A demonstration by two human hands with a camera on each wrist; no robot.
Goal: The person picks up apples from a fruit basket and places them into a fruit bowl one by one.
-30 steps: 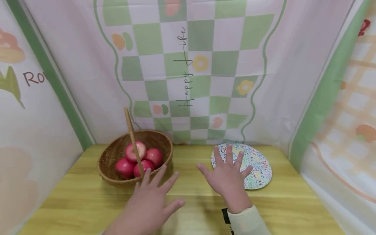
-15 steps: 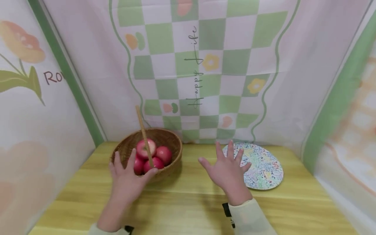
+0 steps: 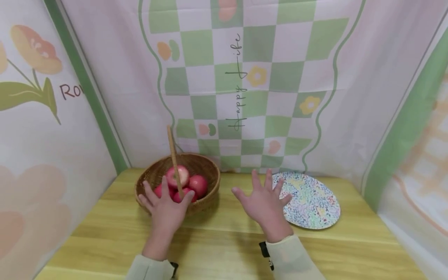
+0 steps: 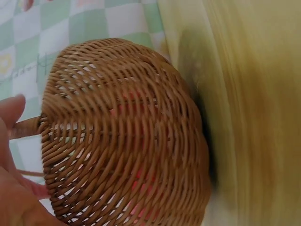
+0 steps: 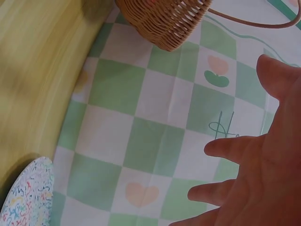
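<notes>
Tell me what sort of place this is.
Probably a staged tabletop booth: printed cloth screens three sides of a wood-grain table, which bears a wicker basket of red fruit and a speckled disc.

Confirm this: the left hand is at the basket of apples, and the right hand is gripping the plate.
Not quite: the right hand isn't gripping the plate. The right wrist view shows it spread open, apart from the plate. The left hand is at the basket of apples.
</notes>
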